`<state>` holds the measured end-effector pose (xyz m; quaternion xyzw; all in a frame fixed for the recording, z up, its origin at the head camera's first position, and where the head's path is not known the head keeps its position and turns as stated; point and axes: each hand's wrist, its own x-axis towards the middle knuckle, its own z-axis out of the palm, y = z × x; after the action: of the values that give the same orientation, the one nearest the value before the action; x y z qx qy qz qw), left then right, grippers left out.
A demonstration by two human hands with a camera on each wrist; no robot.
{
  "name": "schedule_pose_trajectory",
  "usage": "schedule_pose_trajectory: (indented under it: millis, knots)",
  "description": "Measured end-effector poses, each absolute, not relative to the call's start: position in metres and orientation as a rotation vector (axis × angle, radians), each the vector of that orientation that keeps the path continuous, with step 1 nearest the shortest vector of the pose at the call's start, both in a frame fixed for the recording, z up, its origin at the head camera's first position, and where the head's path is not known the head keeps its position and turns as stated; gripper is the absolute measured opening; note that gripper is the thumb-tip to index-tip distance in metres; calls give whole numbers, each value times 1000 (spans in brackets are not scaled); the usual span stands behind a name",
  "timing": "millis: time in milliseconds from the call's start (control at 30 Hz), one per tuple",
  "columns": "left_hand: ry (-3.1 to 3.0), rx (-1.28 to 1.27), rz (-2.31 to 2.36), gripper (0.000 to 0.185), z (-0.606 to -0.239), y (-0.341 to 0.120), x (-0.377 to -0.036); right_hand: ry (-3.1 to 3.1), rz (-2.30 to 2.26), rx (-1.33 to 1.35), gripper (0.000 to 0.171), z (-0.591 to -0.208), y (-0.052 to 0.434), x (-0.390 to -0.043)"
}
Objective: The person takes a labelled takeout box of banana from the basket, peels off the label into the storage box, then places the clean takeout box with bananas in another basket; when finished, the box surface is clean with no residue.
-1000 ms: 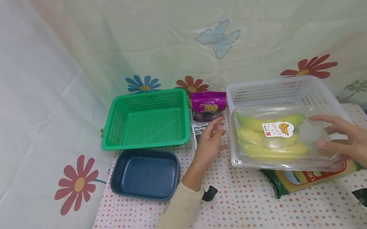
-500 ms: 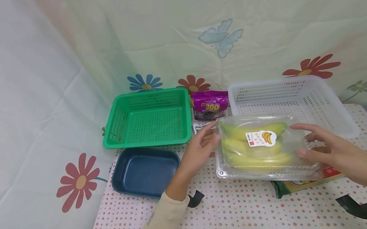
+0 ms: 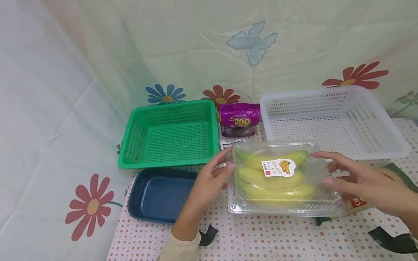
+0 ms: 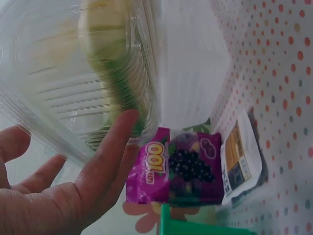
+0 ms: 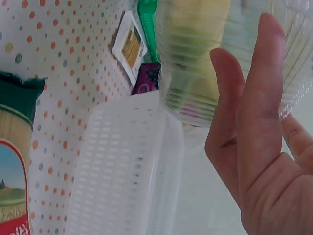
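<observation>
The clear clamshell box of bananas (image 3: 280, 180) sits between my two hands above the dotted tablecloth (image 3: 271, 241), in front of the white basket (image 3: 372, 137) and to the right of the navy tray. My left hand (image 3: 206, 186) is at the box's left end with the fingers straight and loosely spread, and in the left wrist view the fingertips (image 4: 128, 120) lie flat against the ribbed plastic wall rather than curling round it. My right hand (image 3: 357, 180) is at the right end, fingers likewise extended, the upper ones laid along the lid edge; the right wrist view shows the straight fingers (image 5: 264, 73) beside the box's side wall. I cannot tell whether the box's underside rests on the cloth or is held just off it. Through the lid I see several yellow-green bananas and a white sticker with a banana drawing (image 3: 279, 167). Under the box's right front corner a green and red packet (image 3: 362, 203) lies flat on the cloth, partly covered by the box and my right hand. Behind the box, a small white labelled sachet (image 4: 240, 159) lies on the cloth, and a purple snack bag marked 100 (image 3: 239, 119) stands between the green basket (image 3: 166, 134) and the white one. The navy tray (image 3: 155, 196) lies just in front of the green basket, near my left wrist. A flowered sheet (image 3: 85, 74) hangs behind everything.
</observation>
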<state>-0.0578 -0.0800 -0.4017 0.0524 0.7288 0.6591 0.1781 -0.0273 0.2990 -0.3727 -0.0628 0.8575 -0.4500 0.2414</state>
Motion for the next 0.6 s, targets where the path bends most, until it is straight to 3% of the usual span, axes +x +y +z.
schedule_pose_trajectory:
  millis: [600]
  knots:
    - [2053, 85, 1866, 55, -419, -120, -32, 2095, -1400, -317, 71, -389, 267, -26]
